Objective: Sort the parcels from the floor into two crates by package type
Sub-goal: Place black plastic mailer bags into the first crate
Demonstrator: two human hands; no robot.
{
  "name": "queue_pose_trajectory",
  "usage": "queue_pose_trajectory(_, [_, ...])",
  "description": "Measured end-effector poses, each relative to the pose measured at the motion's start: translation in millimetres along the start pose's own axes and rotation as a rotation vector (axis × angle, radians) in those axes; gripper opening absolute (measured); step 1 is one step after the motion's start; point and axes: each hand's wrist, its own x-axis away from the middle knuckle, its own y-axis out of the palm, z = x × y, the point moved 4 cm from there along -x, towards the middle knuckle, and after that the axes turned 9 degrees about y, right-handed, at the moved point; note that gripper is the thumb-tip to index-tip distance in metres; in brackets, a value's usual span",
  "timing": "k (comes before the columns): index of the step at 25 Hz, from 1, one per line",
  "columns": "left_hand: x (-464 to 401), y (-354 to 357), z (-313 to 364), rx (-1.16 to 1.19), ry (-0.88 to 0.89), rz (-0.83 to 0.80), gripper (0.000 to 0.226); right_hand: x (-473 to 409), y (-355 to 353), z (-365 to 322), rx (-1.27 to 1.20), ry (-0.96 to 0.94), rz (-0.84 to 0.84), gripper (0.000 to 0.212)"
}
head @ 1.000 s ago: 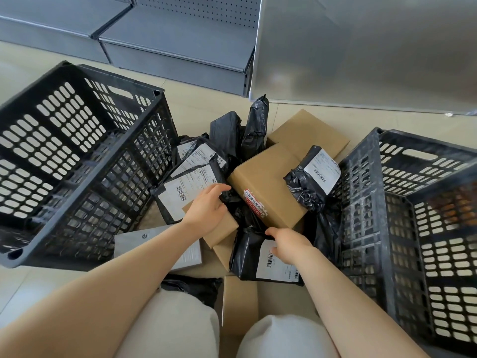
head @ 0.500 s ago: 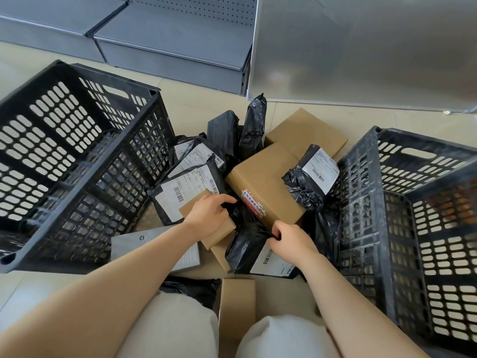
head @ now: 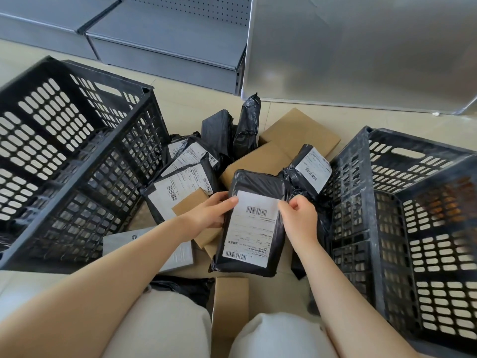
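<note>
Half a second ago this black poly mailer (head: 254, 223) lay low in the pile; now I hold it lifted over the floor (head: 296, 117), label up. Its long axis runs away from me. Left hand (head: 209, 211) grips its left edge, right hand (head: 299, 215) pinches its right edge. Right crate (head: 361, 202) sits nearer, just beside my right hand; left crate (head: 144, 104) lies farther. Two crates; perhaps seven black bags and four cardboard boxes, since overlaps hide some.

Parcels (head: 260, 161) lie between crates (head: 77, 161) (left, right).
</note>
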Motion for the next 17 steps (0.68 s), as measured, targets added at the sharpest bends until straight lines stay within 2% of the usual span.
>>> queue_pose_trajectory(5, [-3.7,-5.7,-4.4,0.014,-0.04,0.051,0.068,-5.7,6.4,1.9,-0.29,0.211,-0.011,0.021])
queue_pose_trajectory(7, [-3.9,-10.4,-7.4,0.039,-0.053,0.076,0.068,-11.0,8.0,7.7,-0.353,0.285,-0.008,0.017])
queue_pose_trajectory(11, [-3.2,-13.9,-1.9,0.071,0.017,0.168,0.058,-13.3,15.1,15.5,-0.415,0.389,-0.096,0.027])
queue_pose_trajectory(13, [-3.1,-17.9,3.2,-0.003,0.077,0.215,0.053,-9.9,11.9,5.5,-0.267,0.234,-0.048,0.031])
queue_pose_trajectory(14, [-2.7,-20.1,6.8,-0.075,0.111,0.221,0.054,-8.0,7.5,-3.1,-0.15,0.079,0.005,0.039])
queue_pose_trajectory(16, [-3.5,-22.4,16.4,-0.343,0.207,0.176,0.06,-0.5,3.3,-30.6,0.208,-0.365,0.067,0.062])
queue_pose_trajectory(17, [-3.6,-20.6,23.0,-0.523,0.269,0.135,0.062,4.6,8.7,-44.8,0.454,-0.561,0.021,0.072])
